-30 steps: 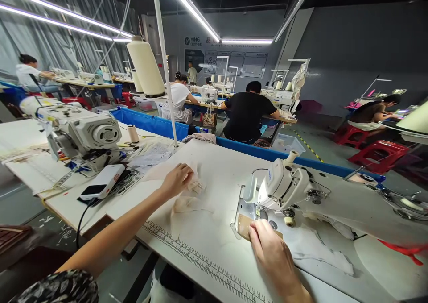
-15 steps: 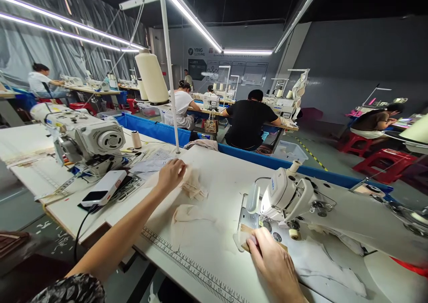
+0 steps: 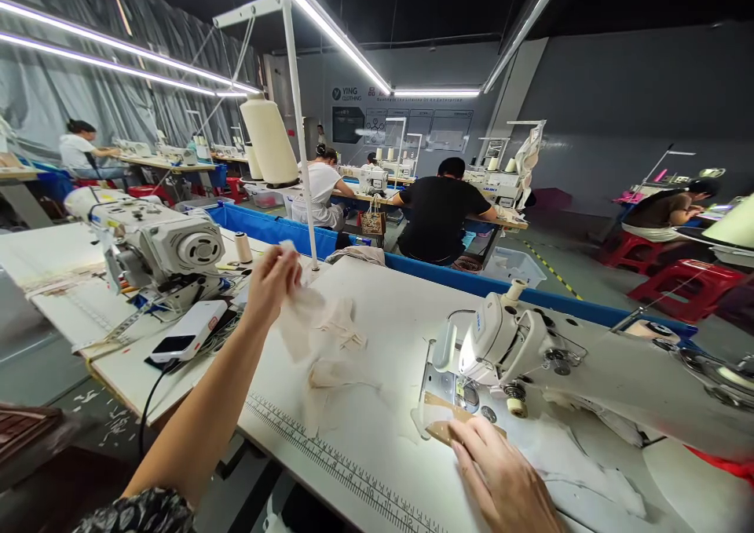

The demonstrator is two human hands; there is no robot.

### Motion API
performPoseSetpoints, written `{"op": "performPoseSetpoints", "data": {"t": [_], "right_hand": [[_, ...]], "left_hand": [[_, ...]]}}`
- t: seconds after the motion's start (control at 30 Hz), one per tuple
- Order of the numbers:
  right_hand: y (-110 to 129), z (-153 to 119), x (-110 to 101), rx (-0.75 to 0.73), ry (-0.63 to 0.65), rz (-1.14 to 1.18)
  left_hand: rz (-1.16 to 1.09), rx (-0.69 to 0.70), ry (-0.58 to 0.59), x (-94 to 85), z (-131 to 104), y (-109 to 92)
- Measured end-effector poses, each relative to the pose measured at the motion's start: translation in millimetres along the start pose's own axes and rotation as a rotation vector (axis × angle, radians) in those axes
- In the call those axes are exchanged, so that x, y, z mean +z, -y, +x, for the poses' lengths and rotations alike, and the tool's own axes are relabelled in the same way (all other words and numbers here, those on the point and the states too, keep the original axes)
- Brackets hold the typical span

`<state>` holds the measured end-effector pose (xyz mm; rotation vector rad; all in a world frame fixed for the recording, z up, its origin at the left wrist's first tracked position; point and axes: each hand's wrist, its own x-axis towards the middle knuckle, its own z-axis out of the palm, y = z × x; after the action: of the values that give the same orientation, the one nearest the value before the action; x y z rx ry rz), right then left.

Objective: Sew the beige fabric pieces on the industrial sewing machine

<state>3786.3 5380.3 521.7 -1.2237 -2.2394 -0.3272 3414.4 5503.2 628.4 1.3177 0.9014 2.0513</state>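
My left hand (image 3: 272, 280) is raised over the far left of the table, fingers pinched on a thin pale fabric piece (image 3: 299, 321) that hangs below it, smeared by motion. Just right of it lies a crumpled cream fabric piece (image 3: 345, 325), and nearer me a flat pale piece (image 3: 333, 377). My right hand (image 3: 503, 470) lies low at the sewing machine (image 3: 488, 344), fingers stretched out, their tips touching a flat brown card-like piece (image 3: 443, 431) beside the needle area. More white fabric (image 3: 577, 466) lies right of this hand.
A printed ruler (image 3: 335, 458) runs along the table's front edge. At left stand a second machine head (image 3: 159, 242), a white power bank (image 3: 187, 330) with a cable, and a small thread spool (image 3: 242, 247). A thread stand pole (image 3: 300, 125) rises behind. Co-workers sit beyond a blue trough (image 3: 459, 280).
My left hand has lifted and moved left, drawing a fabric piece up with it. The right hand has slid slightly right and towards me, its fingers loosening on the brown piece.
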Motion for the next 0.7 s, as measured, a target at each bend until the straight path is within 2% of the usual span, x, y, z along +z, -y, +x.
{"op": "performPoseSetpoints", "data": {"t": [0.03, 0.13, 0.17, 0.2, 0.23, 0.3, 0.4, 0.47, 0.53, 0.7], "right_hand": [[0, -2, -1, -0.031, 0.028, -0.012], [1, -7, 3, -0.07, 0.047, -0.098], [1, -8, 6, -0.072, 0.038, -0.13], [1, -9, 8, -0.071, 0.026, -0.161], [3, -9, 10, -0.064, 0.015, -0.188], [7, -8, 11, -0.037, 0.014, -0.232], [15, -3, 10, 0.027, 0.071, -0.259], [20, 0, 8, 0.075, 0.114, -0.262], [24, 1, 6, 0.112, 0.137, -0.263], [26, -1, 3, 0.138, 0.14, -0.238]], "left_hand": [[0.057, -0.069, 0.159, 3.7, -15, 1], [0.261, -0.336, 0.778, 18.5, -62, 20], [0.339, -0.392, 0.93, 23.6, -73, 31], [0.425, -0.423, 1.017, 27.9, -80, 43], [0.515, -0.435, 1.052, 31.4, -83, 54], [0.641, -0.421, 1.032, 36.0, -77, 73], [0.715, -0.346, 0.992, 42.7, -60, 87], [0.725, -0.267, 0.984, 51.5, -58, 84], [0.651, -0.251, 1.007, 64.6, -68, 74], [0.465, -0.344, 1.221, 105.4, -100, 42]]}}
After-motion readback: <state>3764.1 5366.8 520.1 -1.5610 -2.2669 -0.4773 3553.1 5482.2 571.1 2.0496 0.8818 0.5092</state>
